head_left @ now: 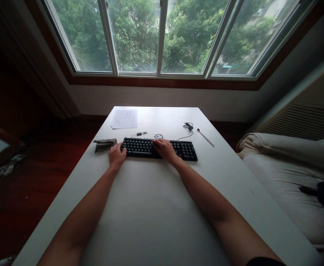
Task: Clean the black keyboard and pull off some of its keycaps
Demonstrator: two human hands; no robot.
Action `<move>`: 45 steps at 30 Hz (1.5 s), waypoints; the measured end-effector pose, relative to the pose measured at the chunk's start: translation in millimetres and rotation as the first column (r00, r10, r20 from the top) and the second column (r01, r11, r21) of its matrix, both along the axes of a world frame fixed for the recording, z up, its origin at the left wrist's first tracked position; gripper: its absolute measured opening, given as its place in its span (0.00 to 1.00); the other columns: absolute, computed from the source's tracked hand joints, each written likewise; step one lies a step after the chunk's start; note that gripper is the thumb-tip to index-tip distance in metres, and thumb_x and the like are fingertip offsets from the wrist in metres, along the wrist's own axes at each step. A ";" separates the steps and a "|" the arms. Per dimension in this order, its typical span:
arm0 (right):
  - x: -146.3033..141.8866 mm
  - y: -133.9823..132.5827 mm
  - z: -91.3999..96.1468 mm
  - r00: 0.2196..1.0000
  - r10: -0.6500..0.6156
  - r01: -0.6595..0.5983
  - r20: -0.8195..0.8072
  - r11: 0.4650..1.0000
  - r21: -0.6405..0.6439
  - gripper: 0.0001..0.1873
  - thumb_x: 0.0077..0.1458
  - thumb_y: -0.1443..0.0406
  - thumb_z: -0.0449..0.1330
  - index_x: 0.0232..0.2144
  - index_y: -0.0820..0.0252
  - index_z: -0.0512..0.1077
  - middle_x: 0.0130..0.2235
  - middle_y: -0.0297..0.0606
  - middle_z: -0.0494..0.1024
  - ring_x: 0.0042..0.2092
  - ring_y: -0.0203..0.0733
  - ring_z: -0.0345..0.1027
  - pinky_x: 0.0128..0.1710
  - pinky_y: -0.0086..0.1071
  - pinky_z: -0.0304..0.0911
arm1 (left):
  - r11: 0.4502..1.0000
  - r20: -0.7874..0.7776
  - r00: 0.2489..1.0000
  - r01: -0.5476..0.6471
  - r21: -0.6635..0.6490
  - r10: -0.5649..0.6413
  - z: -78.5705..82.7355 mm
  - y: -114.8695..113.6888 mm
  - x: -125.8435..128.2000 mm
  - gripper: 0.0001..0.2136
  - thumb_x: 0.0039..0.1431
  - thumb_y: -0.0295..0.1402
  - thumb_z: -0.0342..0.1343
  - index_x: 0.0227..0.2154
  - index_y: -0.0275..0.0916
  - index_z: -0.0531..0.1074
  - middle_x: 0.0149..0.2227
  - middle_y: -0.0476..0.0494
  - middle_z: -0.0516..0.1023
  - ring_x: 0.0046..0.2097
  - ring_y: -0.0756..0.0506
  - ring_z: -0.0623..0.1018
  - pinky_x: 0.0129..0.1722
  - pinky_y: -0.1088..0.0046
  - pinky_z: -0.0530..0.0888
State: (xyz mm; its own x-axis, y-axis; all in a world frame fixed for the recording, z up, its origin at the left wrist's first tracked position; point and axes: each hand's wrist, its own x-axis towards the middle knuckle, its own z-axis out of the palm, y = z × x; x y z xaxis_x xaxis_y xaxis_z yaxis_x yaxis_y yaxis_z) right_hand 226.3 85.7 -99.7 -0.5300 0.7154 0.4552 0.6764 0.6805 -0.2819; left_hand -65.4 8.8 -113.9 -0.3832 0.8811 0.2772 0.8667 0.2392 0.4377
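two bare hands are out on a black keyboard [159,148] that sits across the far middle of a white table [156,207], only the one head view to go on. left hand [117,155] is at the keyboard's left end, fingers curled over the edge so it looks like it's gripping that end, though the hold itself is too small to be sure about. right hand [164,148] lies flat on the keys around the middle, loose, not holding anything. just left of the keyboard there's a crumpled grey cloth [104,144], near the left hand but apart from it. behind the keyboard: a sheet of paper [124,118], a small tool [141,133], a bundled cable [188,126] and a thin stick [205,137] off to the right. big window [162,37] past the table, pale cushion [286,173] on the right.
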 end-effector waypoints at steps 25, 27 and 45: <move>4.4 -11.4 7.3 0.982 -0.172 0.172 0.074 0.985 0.001 0.13 0.68 0.61 0.56 0.46 0.49 0.81 0.42 0.41 0.75 0.46 0.45 0.64 0.48 0.36 0.52 | 1.000 -0.012 1.000 -0.003 0.023 0.003 -4.7 2.2 -1.5 0.21 0.66 0.40 0.50 0.59 0.43 0.71 0.55 0.38 0.76 0.56 0.35 0.72 0.55 0.57 0.67; 17.9 -4.0 9.4 0.954 -0.294 0.295 0.067 0.955 -0.008 0.14 0.69 0.59 0.54 0.46 0.51 0.80 0.41 0.42 0.75 0.45 0.45 0.65 0.47 0.37 0.53 | 1.000 -0.011 1.000 -0.002 0.026 0.002 -5.4 2.3 -1.7 0.21 0.65 0.39 0.50 0.59 0.43 0.71 0.55 0.38 0.76 0.56 0.35 0.72 0.55 0.57 0.67; 4.3 -19.6 -1.3 0.984 -0.008 0.005 -0.178 1.000 -0.021 0.15 0.59 0.76 0.55 0.35 0.55 0.79 0.45 0.39 0.75 0.48 0.43 0.66 0.49 0.33 0.61 | 1.000 -0.002 1.000 -0.007 0.016 0.007 -1.4 0.5 0.3 0.21 0.65 0.39 0.50 0.58 0.43 0.71 0.55 0.37 0.76 0.57 0.35 0.71 0.56 0.57 0.67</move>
State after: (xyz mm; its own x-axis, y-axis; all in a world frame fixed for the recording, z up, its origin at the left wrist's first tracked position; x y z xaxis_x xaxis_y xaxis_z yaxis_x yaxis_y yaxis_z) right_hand 230.6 66.1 -100.9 -0.4374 0.7289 0.5267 0.6186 0.6690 -0.4120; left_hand -65.1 9.3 -115.3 -0.3884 0.8742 0.2915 0.8659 0.2381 0.4399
